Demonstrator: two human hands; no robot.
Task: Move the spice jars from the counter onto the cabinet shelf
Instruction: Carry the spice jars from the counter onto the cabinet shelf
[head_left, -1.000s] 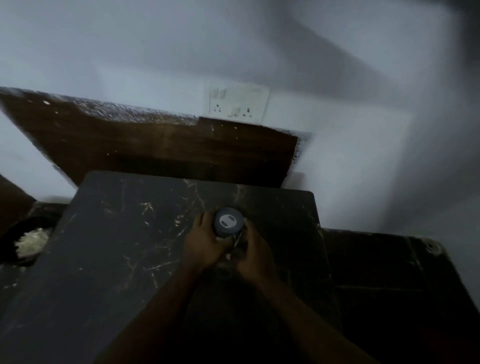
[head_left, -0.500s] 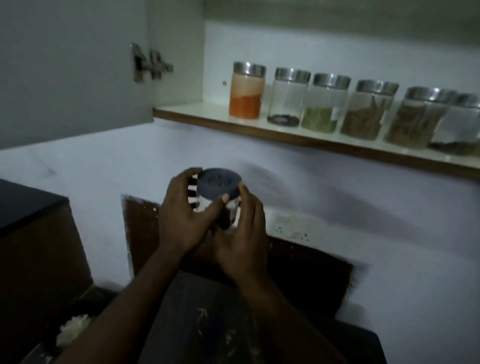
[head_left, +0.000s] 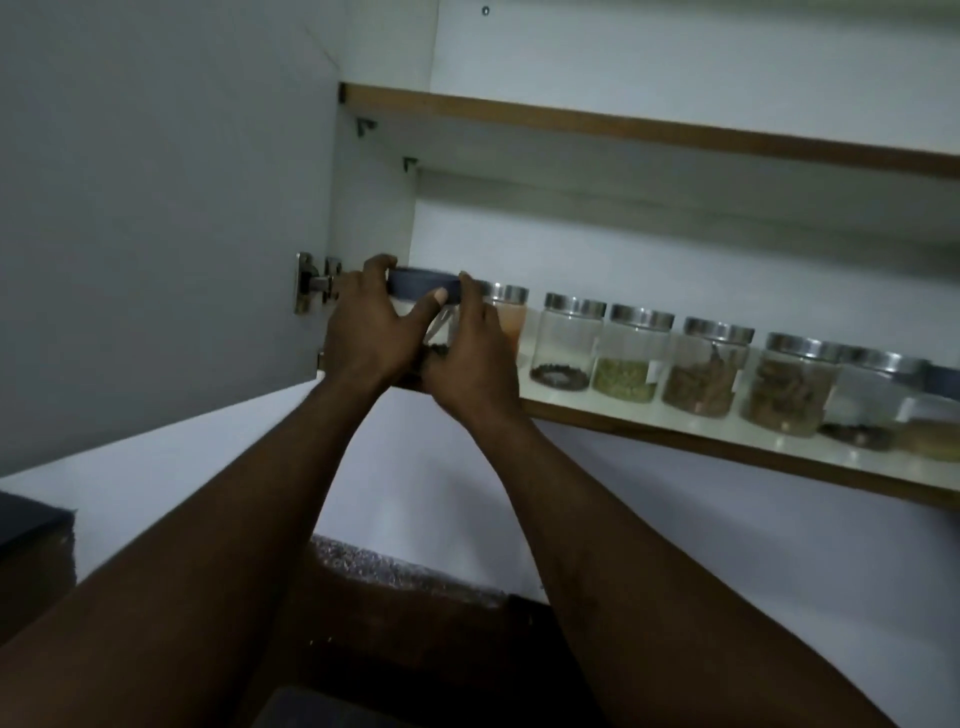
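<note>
The clear glass jar with grey-blue lid (head_left: 423, 287) has risen to the left end of the white cabinet shelf (head_left: 701, 431), clamped between the left hand (head_left: 363, 332) and the right hand (head_left: 475, 358). Steel-lidded glass jars (head_left: 634, 353) stand just right of them. The glass is probably smooth and breakable: better to grip the body, not the lid.

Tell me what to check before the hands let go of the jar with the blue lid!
1. Left hand and right hand both grip the blue-lidded jar: ok.
2. Lid on the jar: ok.
3. Jar upright, lid looks level: ok.
4. Jar's bottom resting on the cabinet shelf: hidden by the hands, cannot tell.
5. Gap to the orange spice jar: covered by the right hand, cannot tell.
6. Cabinet door open, out of the way: ok.
</note>
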